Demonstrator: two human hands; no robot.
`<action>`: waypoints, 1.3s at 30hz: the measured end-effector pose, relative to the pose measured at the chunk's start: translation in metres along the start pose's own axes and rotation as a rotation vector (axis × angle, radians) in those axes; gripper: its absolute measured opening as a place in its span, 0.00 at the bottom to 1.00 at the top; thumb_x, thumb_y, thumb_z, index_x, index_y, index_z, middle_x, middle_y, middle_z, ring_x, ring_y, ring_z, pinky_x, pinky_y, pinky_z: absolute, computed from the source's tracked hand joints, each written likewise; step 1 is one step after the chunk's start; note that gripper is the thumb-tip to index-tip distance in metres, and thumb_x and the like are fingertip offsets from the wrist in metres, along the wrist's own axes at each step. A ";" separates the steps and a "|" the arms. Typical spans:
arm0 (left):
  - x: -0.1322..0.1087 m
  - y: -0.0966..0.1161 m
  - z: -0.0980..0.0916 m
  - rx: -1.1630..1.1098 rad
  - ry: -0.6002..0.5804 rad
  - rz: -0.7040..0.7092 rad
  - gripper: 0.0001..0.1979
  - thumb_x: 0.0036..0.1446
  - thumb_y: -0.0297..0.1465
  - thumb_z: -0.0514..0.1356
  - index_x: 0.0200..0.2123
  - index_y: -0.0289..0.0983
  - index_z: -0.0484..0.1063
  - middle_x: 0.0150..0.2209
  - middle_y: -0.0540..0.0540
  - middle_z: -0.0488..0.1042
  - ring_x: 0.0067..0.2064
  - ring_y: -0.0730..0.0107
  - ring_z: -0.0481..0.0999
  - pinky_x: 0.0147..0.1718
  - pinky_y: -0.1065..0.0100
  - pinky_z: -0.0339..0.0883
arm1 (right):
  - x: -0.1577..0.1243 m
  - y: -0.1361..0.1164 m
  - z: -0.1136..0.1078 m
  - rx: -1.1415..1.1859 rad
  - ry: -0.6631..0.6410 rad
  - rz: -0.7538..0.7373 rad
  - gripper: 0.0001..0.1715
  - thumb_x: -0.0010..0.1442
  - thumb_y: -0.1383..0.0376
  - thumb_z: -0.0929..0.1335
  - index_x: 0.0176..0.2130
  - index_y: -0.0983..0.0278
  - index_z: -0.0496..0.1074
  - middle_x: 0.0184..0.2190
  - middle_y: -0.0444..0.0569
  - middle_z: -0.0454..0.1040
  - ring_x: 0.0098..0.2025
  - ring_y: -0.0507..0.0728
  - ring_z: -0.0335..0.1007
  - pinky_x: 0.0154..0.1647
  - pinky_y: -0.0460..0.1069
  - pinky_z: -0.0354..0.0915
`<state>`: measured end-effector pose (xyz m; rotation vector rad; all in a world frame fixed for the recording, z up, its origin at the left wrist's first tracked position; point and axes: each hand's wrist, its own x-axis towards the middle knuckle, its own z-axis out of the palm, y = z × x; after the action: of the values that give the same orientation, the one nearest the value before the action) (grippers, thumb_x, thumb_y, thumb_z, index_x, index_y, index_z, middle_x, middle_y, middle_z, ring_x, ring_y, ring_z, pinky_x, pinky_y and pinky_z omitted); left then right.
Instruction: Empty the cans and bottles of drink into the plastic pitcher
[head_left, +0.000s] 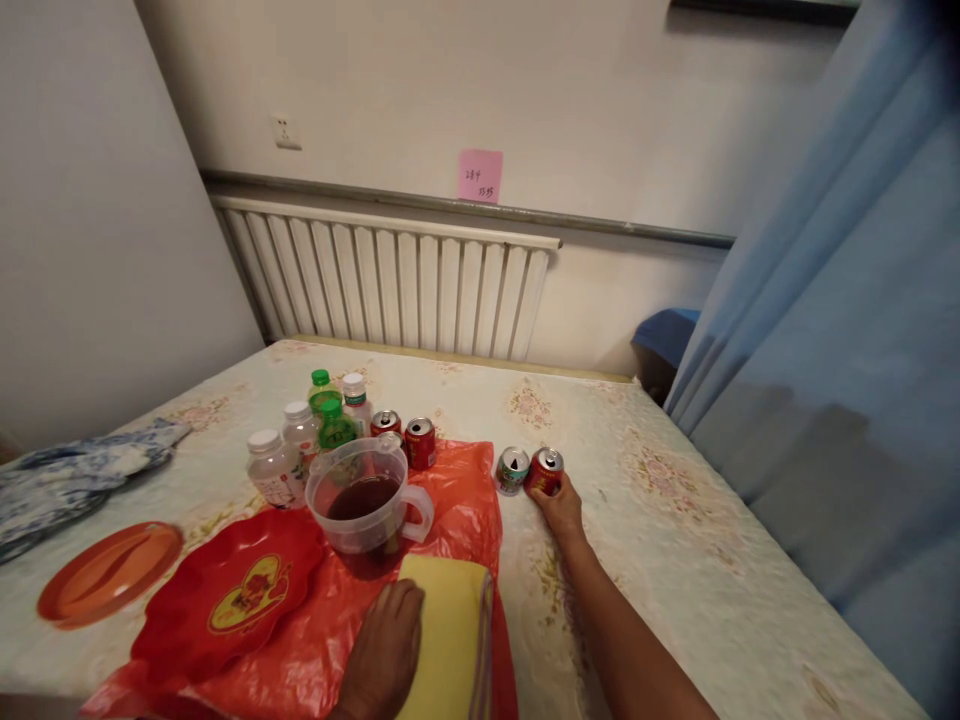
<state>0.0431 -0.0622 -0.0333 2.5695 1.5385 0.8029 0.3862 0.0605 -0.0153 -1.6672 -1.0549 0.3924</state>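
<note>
Got the red can [545,472] in the right hand [562,512] rn, fingers clamped on its lower side, thumb toward the left. It's upright on the right-hand part of the worktop [675,590], which has a pale floral cover. Right next to it, on the left, is a green-and-silver can [512,474], also upright. Looks like they're touching or v. close, can't tell which from this angle.

My left hand [384,640] is down at the near side, resting at the left edge of a folded yellow cloth [442,625]. Those fingers look more or less together, but can't tell if they're actually gripping it tbh.

Cloth's lying on a red plastic bag [461,510], and further up the bag there's a clear pitcher [341,535] w/ dark liquid in it, handle pointing right. Just behind that: 2 more red cans [421,445], then 2 green-capped bottles [337,428] and 3 white-capped bottles [275,472] bunched to the left.

Near left there's a wavy-edged red tray [176,610] w/ a yellow heart on it, partly over the bag, + an orange-red oval lid [112,575] beside it. Blue-and-white fabric [82,480] is crumpled at the far left. Bg: white radiator [390,285], pink note [480,176] on the wall, blue curtain [825,350] on the right.
</note>
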 end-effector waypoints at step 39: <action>0.000 0.000 0.000 0.009 0.001 0.015 0.11 0.61 0.23 0.51 0.44 0.39 0.69 0.43 0.44 0.73 0.45 0.59 0.72 0.47 0.57 0.68 | -0.006 0.005 -0.016 0.125 -0.156 0.004 0.34 0.36 0.61 0.75 0.46 0.66 0.72 0.39 0.51 0.80 0.38 0.62 0.76 0.41 0.54 0.71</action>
<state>0.0428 -0.0622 -0.0339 2.5905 1.5276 0.8008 0.3969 0.0456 -0.0155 -1.5471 -1.1183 0.5877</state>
